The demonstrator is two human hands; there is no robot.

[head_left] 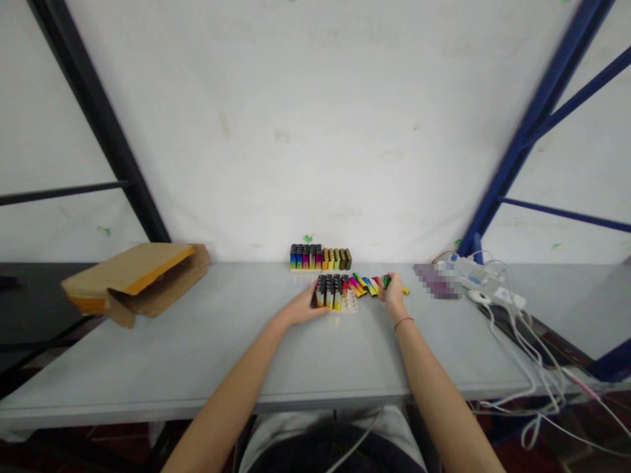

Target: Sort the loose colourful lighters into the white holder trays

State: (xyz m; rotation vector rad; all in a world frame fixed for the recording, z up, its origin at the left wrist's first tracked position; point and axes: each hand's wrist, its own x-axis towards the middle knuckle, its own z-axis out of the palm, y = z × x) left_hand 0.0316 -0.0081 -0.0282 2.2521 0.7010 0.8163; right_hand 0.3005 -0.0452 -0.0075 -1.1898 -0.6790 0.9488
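Observation:
My left hand (302, 306) is wrapped around the left end of a white tray (350, 303). Upright lighters (329, 293) with black tops fill the tray's left part, while holes show at its right end. A green lighter (387, 281) is pinched in my right hand (394, 295), to the right of the tray. Between tray and right hand, several colourful lighters (362, 284) lie loose on the table. Behind them, against the wall, stand two filled groups: blue and purple lighters (305, 257) on the left, orange and yellow lighters (336, 259) on the right.
An opened cardboard box (142, 276) lies at the table's left. To the right are a blurred-out purple item (438, 281), a power strip (486, 279) and tangled white cables (537, 355). A white wall (315, 131) and metal posts bound the grey table (207, 368).

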